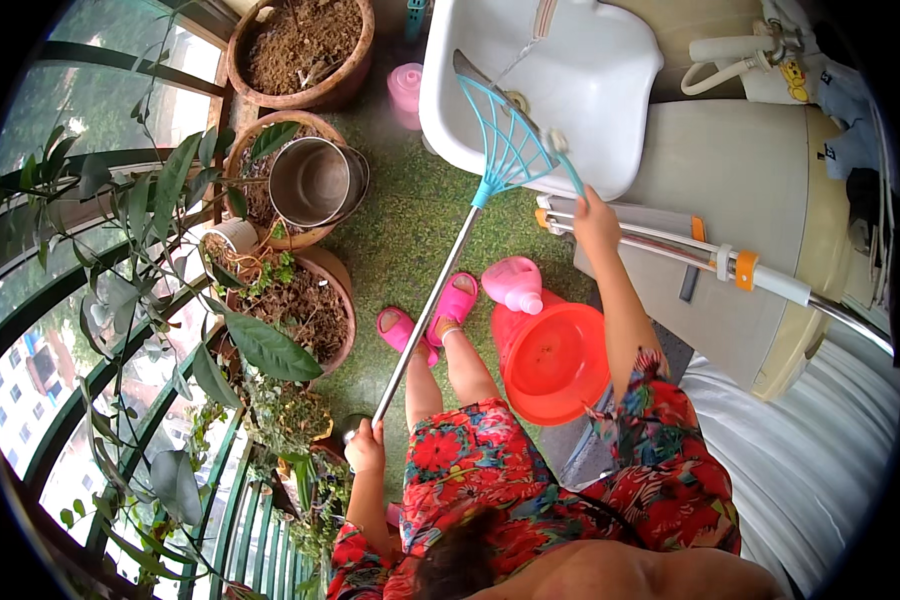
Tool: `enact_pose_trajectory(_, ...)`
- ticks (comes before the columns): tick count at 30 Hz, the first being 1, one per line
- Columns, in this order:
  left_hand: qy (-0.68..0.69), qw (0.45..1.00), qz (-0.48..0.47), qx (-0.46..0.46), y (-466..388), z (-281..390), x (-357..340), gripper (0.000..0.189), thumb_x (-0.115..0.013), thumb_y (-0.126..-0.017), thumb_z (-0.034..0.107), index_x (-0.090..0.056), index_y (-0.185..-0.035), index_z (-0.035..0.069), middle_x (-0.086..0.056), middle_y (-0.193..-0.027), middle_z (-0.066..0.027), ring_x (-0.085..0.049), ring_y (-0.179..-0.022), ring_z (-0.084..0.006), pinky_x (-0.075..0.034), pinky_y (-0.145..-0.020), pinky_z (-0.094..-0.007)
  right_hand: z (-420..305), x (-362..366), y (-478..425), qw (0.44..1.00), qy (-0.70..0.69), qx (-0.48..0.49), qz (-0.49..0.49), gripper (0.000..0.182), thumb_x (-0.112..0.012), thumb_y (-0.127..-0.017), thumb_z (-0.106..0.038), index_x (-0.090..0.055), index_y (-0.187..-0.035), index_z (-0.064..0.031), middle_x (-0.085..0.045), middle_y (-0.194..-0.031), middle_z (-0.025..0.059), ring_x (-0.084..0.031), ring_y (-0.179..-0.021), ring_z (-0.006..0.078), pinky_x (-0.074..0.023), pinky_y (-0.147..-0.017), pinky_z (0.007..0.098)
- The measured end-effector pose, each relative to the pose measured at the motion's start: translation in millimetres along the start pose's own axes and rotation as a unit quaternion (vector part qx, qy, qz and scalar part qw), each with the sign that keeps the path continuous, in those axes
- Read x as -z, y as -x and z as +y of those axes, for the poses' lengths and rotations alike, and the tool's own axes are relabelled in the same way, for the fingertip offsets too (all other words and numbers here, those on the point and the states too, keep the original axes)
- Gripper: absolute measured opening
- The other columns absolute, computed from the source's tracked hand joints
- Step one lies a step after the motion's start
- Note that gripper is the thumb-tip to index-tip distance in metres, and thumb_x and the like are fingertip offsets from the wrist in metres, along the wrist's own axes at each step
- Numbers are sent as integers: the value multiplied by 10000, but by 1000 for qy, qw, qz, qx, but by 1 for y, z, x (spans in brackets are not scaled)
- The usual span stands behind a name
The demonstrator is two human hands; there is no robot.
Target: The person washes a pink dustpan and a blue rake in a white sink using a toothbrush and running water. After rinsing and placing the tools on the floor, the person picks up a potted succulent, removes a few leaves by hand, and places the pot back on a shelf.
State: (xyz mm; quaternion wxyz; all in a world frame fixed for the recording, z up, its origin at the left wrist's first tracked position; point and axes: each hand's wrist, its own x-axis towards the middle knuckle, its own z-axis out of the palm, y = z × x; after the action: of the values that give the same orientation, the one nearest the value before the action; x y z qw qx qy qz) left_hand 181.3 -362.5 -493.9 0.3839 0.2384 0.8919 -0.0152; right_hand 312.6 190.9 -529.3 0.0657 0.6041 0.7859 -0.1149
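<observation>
My left hand (365, 448) grips the lower end of a long metal pole (425, 319). At the pole's far end, a light-blue fan-shaped plastic head (501, 133) with a dark edge strip (487, 84) lies over the white sink (446, 112). My right hand (598, 225) is closed around the blue handle (570, 171) of a small brush, whose pale bristles (556, 140) are at the corner of that head; whether they touch it is hard to tell. Water (516, 61) runs from a spout (544, 19) into the sink near the strip.
A red bucket (596, 360) stands by my legs, with a pink bottle (514, 281) at its rim. Another pink bottle (405, 94) is beside the sink. Potted plants (292, 315) and a metal pot (319, 182) line the window side. A flat mop (772, 281) leans across the right.
</observation>
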Motion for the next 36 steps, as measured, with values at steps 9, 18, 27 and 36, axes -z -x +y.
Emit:
enact_pose_trajectory(9, 16, 1000, -14, -14, -8, 7, 4, 334, -476, -923, 376, -485, -778, 75, -574, -635, -197, -563, -597, -425, -424, -505, -516, -98, -24, -64, 997, -59, 47, 33, 208, -530, -865, -236, -557, -1032, -115, -644, -786, 165, -620, -770, 394, -475, -649, 518)
enact_pose_trajectory(18, 0, 1000, -15, 3, 0, -8, -5, 341, -473, -912, 437, -504, -820, 110, -595, -653, -168, -592, -591, -389, -461, -513, -493, -1, -15, 17, 1000, -16, 1, 10, 348, -529, -881, -241, -535, -1217, -150, -652, -790, 173, -633, -757, 366, -473, -641, 516)
enact_pose_trajectory(27, 6, 1000, -10, -10, -10, -6, 0, 345, -489, -908, 424, -507, -807, 95, -590, -651, -176, -581, -595, -405, -448, -508, -496, -91, -17, -64, 999, -37, 26, 9, 229, -535, -865, -220, -565, -1080, -149, -651, -807, 156, -623, -779, 387, -491, -665, 504)
enact_pose_trajectory(36, 8, 1000, -8, -10, -7, -8, 2, 348, -492, -909, 412, -498, -791, 85, -581, -639, -180, -572, -582, -402, -440, -495, -493, -44, -36, -21, 998, -55, 21, 29, 302, -547, -859, -205, -551, -1155, -149, -644, -777, 162, -625, -760, 383, -477, -651, 511)
